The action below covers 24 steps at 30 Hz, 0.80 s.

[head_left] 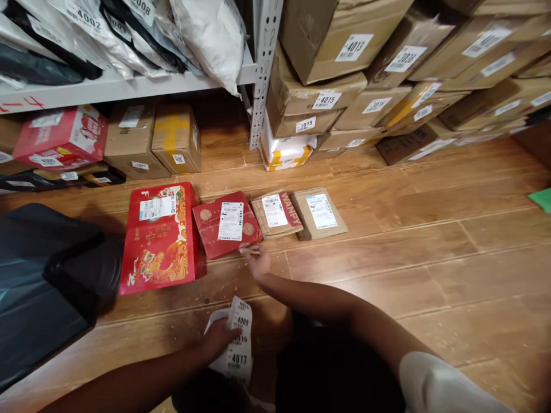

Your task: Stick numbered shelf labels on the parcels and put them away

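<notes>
My left hand grips a white strip of numbered labels near the bottom centre, above the wooden floor. My right hand reaches forward with fingers drawn together, touching the near edge of a small red parcel. Whether anything is pinched in those fingers is hidden. Left of that parcel lies a large red decorated box. To its right lie a brown parcel printed with red letters and a plain brown parcel, each with a white shipping label.
A black bag sits at the left. A metal shelf holds soft mailer bags, with boxes beneath it. Stacked cardboard boxes with number stickers fill the back right. A green item shows at the right edge.
</notes>
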Each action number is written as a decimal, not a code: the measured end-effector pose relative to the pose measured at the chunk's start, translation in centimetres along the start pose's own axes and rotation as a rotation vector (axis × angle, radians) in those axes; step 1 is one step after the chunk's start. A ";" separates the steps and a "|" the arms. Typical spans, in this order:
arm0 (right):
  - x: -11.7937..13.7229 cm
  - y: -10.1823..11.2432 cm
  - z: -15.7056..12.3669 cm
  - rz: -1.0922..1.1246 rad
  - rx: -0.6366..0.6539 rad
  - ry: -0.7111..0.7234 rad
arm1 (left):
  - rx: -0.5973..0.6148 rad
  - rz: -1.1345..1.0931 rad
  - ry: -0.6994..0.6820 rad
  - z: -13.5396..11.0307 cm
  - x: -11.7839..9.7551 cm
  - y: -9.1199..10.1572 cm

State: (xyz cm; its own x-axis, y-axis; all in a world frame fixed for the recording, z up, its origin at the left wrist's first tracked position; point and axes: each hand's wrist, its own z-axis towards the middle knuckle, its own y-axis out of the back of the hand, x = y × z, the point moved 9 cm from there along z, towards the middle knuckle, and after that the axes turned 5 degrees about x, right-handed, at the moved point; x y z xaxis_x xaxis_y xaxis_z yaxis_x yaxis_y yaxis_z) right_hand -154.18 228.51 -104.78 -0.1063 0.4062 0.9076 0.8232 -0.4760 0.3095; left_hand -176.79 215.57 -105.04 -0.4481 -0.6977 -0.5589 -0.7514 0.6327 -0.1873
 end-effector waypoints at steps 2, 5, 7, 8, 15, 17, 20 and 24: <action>0.1 -0.3 -0.1 -0.015 0.058 -0.003 | -0.018 -0.002 -0.011 0.6 -0.8 0.3; 1.5 -0.9 0.0 -0.025 0.281 0.079 | -0.077 -0.002 -0.027 1.4 -2.3 1.3; 2.0 -0.2 0.1 -0.026 0.346 0.099 | -0.112 -0.053 -0.050 1.7 -3.7 2.0; 2.0 0.4 0.0 -0.030 0.352 0.089 | -0.126 -0.089 -0.066 1.8 -4.5 2.2; 0.6 0.5 -4.5 0.319 0.819 -0.092 | -0.135 -0.057 -0.174 3.8 -10.5 1.2; 0.6 2.1 -3.7 0.350 0.719 -0.102 | -0.092 0.001 -0.219 4.9 -12.1 -0.4; 0.9 4.4 -1.8 0.446 0.663 -0.170 | -0.067 0.012 -0.306 6.5 -14.7 -2.4; 1.3 7.1 0.7 0.505 0.658 -0.240 | 0.016 0.015 -0.369 8.8 -17.7 -4.7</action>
State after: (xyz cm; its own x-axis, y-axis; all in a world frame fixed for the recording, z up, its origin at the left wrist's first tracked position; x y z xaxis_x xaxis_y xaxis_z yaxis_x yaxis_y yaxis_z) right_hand -148.08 226.22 -101.60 0.4195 0.4567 0.7845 0.9035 -0.1260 -0.4097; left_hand -161.07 227.91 -101.37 -0.2522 -0.5218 -0.8149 -0.7368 0.6495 -0.1879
